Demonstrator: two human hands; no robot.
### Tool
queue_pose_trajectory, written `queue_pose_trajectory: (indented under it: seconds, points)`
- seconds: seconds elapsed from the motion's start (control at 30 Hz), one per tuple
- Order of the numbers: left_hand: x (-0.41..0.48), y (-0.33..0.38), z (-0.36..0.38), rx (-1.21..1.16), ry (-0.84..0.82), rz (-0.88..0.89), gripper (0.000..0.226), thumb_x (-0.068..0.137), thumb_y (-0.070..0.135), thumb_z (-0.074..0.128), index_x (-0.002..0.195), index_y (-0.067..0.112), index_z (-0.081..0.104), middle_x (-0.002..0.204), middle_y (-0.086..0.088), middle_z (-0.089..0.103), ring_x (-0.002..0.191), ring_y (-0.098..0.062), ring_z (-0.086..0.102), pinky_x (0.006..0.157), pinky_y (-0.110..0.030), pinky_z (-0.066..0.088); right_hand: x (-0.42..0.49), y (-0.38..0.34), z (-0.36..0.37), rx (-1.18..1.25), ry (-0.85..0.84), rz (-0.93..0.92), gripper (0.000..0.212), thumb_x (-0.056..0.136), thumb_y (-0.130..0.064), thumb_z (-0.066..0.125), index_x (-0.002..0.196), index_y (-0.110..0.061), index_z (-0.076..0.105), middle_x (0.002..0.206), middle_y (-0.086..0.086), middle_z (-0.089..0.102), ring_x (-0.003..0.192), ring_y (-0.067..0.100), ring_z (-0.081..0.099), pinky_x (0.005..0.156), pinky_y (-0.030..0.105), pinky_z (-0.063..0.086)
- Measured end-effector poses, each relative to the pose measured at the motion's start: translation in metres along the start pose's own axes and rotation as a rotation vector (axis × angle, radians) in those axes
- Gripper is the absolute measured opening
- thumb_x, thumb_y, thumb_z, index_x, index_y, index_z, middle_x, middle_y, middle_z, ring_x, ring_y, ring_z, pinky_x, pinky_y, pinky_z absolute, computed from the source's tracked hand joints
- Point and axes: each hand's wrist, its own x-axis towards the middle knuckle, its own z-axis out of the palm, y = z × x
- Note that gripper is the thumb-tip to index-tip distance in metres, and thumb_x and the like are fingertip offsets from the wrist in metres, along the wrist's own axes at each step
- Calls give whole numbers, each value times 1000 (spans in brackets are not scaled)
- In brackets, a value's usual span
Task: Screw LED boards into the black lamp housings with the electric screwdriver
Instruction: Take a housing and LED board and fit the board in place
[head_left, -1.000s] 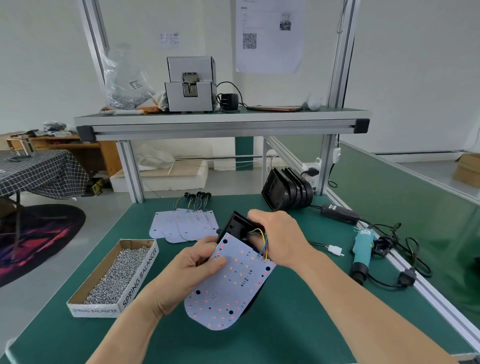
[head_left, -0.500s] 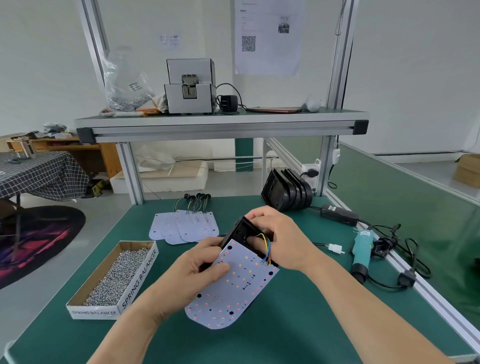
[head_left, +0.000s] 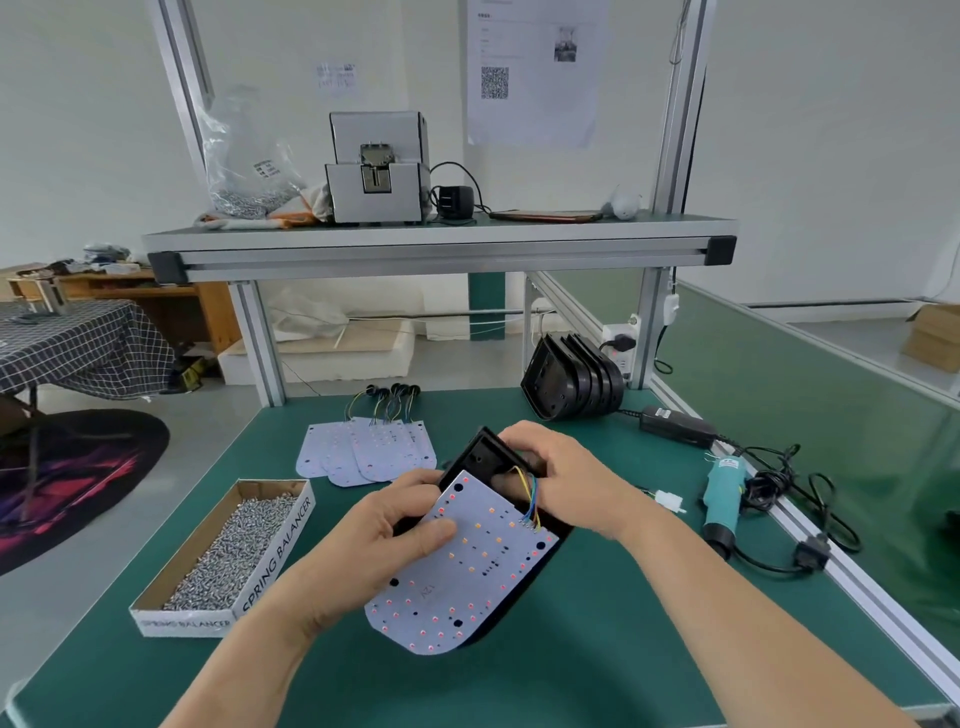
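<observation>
The LED board (head_left: 467, 566) lay skewed over the open black lamp housing (head_left: 480, 457), not yet seated, its lower rounded end hanging past the housing's edge. Both were at the middle of the green bench top (head_left: 597, 665), just in front of the person. It looked a thin, light, stiff plate, easy to flex or scratch. I would hold it by its bare margins and keep fingers off the little diodes and the soldered wires (head_left: 527, 493) at its upper corner. The housing seemed a rigid moulded shell, light enough for one hand, best steadied by its rim.

The left hand (head_left: 384, 525) pinched the board near its upper left edge, thumb flat on the face and fingers curled beneath. The right hand (head_left: 576, 483) was curled over the housing's far end, fingertips tucked into the cavity beside the wires. Whether they also nipped the wires, I could not tell.

To the left stood an open box of screws (head_left: 228, 551), with spare boards (head_left: 363, 449) fanned out beyond it. A row of further housings (head_left: 571, 384) leaned at the back. The teal electric screwdriver (head_left: 724, 499) lay untouched to the right among its cables, near a small white connector (head_left: 670, 501).
</observation>
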Motion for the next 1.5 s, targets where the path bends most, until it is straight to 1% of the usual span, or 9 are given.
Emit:
queue_pose_trajectory:
  seconds: [0.1,0.3,0.43,0.77,0.93,1.0,1.07,1.2,1.5]
  points:
    - [-3,-3,-6,-162,49,-44,37,89,34,67,109,4,73,131,0,60,120,-30,60,106,-56,45,-6,7,-14,313,-262,58,60,87,-19,67,142,-36,51,153,-21,42,139,6,44,116,35,36]
    - [-5,-9,-2,-496,44,-124,40,86,30,72,116,4,71,122,-28,65,104,-36,68,92,-44,56,-9,8,4,851,-195,244,55,102,-52,39,134,-15,65,136,8,64,128,27,59,114,41,40]
    - [-4,-12,7,-545,150,-147,43,80,33,75,111,4,72,113,-25,70,95,-33,70,81,-38,58,-7,6,18,751,-13,309,74,92,-65,41,110,-2,74,105,13,73,90,23,66,86,31,49]
    - [-6,-8,2,-467,191,-150,49,74,40,82,104,3,73,107,-29,69,88,-32,68,78,-41,56,-8,14,13,280,18,392,93,85,-86,18,93,-11,73,92,9,73,81,14,57,105,41,42]
    - [-3,-8,4,-427,201,-168,46,74,41,80,99,4,73,101,-24,71,84,-30,68,76,-39,56,-14,8,14,344,318,291,40,101,-61,32,94,-52,71,113,-6,65,94,4,59,92,31,42]
    - [-4,-12,4,-444,222,-166,44,78,39,82,101,3,72,102,-25,70,84,-31,68,74,-39,57,-24,6,12,333,545,95,19,95,-47,52,88,-39,67,115,-13,59,107,0,55,95,26,42]
    - [-5,-16,6,-490,248,-163,35,81,31,81,102,4,73,102,-24,71,84,-31,70,72,-37,58,-38,2,13,254,566,-81,18,87,-44,63,82,-27,65,119,-17,56,121,6,51,96,20,38]
    - [-5,-22,14,-547,276,-166,37,80,34,80,104,6,74,108,-27,70,88,-33,70,78,-43,59,-50,3,27,-22,352,-27,11,85,-39,75,79,-31,71,136,-24,48,137,-5,30,106,12,23]
    - [-4,-36,31,-389,265,-106,56,89,67,56,124,25,68,126,-3,70,117,-19,66,96,-37,55,-40,0,41,307,536,59,23,87,-20,76,66,-26,70,116,-29,57,128,14,48,99,39,44]
